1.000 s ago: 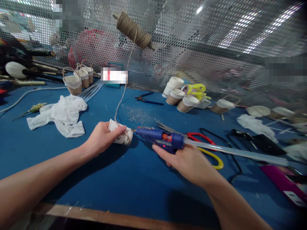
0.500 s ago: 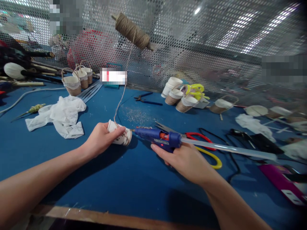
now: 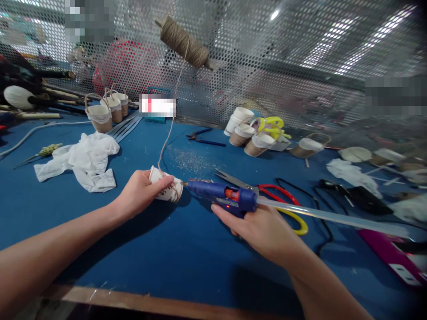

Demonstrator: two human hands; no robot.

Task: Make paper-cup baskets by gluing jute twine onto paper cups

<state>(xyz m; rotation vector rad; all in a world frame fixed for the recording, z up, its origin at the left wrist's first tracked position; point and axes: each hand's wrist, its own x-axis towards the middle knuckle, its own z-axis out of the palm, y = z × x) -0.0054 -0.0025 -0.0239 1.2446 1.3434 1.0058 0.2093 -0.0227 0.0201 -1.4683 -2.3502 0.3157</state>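
My left hand (image 3: 140,195) is closed round a small white paper cup (image 3: 167,189) lying on its side on the blue table (image 3: 187,249). A strand of jute twine (image 3: 170,129) runs from the cup up to a twine spool (image 3: 185,42) hung on the mesh panel. My right hand (image 3: 263,231) grips a blue hot glue gun (image 3: 223,195), its nozzle touching the cup's bottom end. A clear glue stick (image 3: 333,218) sticks out of the gun's back to the right.
Red and yellow-handled scissors (image 3: 283,200) lie behind the gun. White crumpled plastic (image 3: 83,160) lies at left, twine-wrapped cups (image 3: 106,113) behind it. More cups (image 3: 248,133), pliers (image 3: 203,138) and black cables (image 3: 333,191) sit further back. The wooden table edge (image 3: 133,300) runs near me.
The glue gun and my right hand shifted very slightly, the nozzle staying at the cup. My left hand and the cup have kept their place.
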